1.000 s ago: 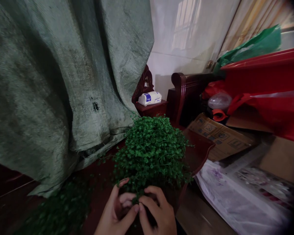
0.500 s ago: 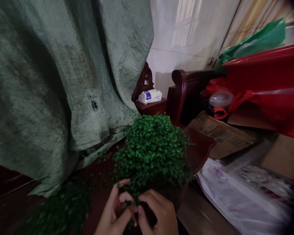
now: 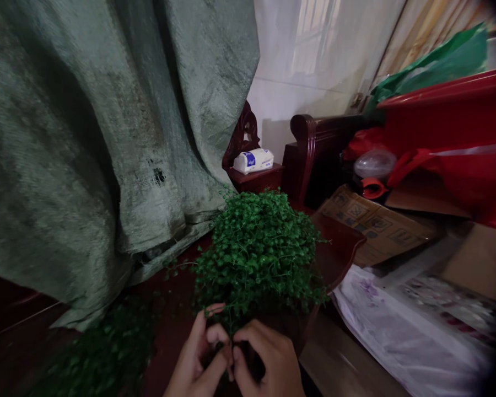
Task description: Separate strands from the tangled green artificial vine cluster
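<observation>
A bushy heap of small-leaved green plant sprigs (image 3: 260,248) lies on the dark red wooden surface (image 3: 339,242), just beyond my hands. Close to its near edge, my left hand (image 3: 206,353) and my right hand (image 3: 268,353) meet with fingertips almost touching. Thumb and fingers of each are pinched around a thin green sprig (image 3: 230,325) that runs up between them. My left index finger curls above the pinch, near the leaves. The lower end of the sprig is hidden by my fingers. A second, darker heap of greenery (image 3: 103,353) lies at the lower left.
A large grey-green woven sack (image 3: 149,138) fills the left side. Behind the heap, a tissue pack (image 3: 254,160) sits on a carved wooden armrest. To the right are a cardboard box (image 3: 376,226), a red tub (image 3: 450,121) and a pale plastic bag (image 3: 388,325).
Both hands have shifted very slightly to the right, still pinched together at the same sprig. The heaps look unchanged.
</observation>
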`<state>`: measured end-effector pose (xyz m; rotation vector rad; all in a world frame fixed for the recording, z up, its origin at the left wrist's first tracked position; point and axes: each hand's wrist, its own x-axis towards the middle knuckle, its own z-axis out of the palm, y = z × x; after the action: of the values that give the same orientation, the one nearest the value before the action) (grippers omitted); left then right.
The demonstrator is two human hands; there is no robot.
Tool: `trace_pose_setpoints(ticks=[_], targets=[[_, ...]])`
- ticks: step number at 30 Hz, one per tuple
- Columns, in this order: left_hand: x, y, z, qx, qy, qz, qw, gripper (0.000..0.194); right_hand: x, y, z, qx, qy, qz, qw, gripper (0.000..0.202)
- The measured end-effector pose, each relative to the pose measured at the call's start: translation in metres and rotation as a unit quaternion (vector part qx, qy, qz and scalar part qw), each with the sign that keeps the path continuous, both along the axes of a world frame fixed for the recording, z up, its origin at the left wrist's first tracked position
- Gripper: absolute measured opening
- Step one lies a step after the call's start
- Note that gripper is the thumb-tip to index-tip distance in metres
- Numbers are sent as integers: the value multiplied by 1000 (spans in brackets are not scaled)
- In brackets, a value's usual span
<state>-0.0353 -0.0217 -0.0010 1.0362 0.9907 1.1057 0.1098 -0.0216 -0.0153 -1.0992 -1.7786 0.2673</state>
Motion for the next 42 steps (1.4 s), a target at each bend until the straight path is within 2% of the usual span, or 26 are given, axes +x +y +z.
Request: trace_pose_setpoints(ticks=[5,12,17,23,27,32,35,38,42], targets=[[-4,0,-7,14,18,1,1000,56,0,2,2,-54,-61,29,996,11],[-8,0,-27,59,76,-15,995,54,0,5,-10,-48,-103,34,993,13],[-8,2,-25,73,102,-13,992,56,-1,6,-11,-44,-134,30,990,11],[-4,1,-20,60,130,-2,990,55,0,9,-13,-72,-204,61,974,14],[-5,1,-20,71,162,22,984,50,-2,8,-21,-51,-235,39,970,9],[-2,1,-20,60,114,74,989,45,-7,1,-19,35,-156,-61,985,7],[-1,0,-18,53,103,79,990,48,-7,-2,-12,66,-99,-73,990,15],[0,1,-14,39,79,52,995,50,-5,-6,-10,90,-27,-81,992,17],[-1,5,-9,30,56,-14,998,48,-1,-17,-11,106,79,-159,978,24]])
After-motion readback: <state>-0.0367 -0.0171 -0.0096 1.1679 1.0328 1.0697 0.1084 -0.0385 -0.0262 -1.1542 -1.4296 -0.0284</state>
